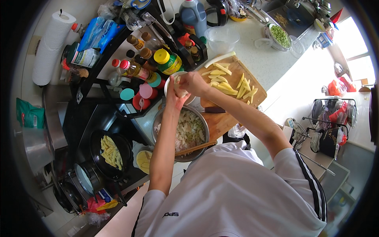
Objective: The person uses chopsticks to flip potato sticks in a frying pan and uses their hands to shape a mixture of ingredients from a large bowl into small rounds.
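My left hand [176,99] is raised over a white bowl [189,100], with a pale, soft piece of food [178,89] in it. The fingers of my right hand [193,83] meet that piece from above; whether they grip it is hard to tell. Nearer my body stands a steel bowl [207,130] of chopped whitish and green filling [189,130], with wooden chopsticks [197,148] across its rim. On a wooden cutting board [217,123] lie cut pale-yellow sticks [225,86], a long pale stalk [219,59] and a dark-handled knife [214,110].
A black frying pan [97,160] with yellow food sits on the stove at left. Sauce bottles [139,71] fill a black rack [103,86] behind my hands. A clear plastic tub [222,38] and a bowl of chopped green vegetable [279,35] stand farther back, before the sink [291,17].
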### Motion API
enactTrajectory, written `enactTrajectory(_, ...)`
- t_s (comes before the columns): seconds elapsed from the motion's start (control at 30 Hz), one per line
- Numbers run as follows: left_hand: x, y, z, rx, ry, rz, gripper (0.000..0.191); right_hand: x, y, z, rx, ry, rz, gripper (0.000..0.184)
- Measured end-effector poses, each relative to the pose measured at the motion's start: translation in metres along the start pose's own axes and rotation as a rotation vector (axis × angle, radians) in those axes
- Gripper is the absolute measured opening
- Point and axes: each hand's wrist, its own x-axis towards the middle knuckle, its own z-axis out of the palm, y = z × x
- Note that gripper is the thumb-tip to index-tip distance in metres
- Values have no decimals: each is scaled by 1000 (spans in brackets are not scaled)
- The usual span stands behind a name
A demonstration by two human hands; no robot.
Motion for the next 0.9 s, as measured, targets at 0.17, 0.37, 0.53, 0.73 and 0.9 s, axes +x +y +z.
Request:
enactTrajectory(0.17,12,-4,-12,31,102,1,55,3,2,20,29,46,1,11)
enactTrajectory(0.37,25,-14,-20,-28,54,76,37,-3,-2,17,-117,194,4,11)
enactTrajectory(0.53,39,-7,-38,41,210,129,44,-17,-11,26,-276,-11,-226,13)
enactTrajectory(0.73,32,-1,-19,-88,146,69,43,-18,-24,11,-513,-98,-325,13)
enactTrajectory(0.9,39,-6,-41,-3,158,138,31,-20,-36,12,-494,-144,-285,15)
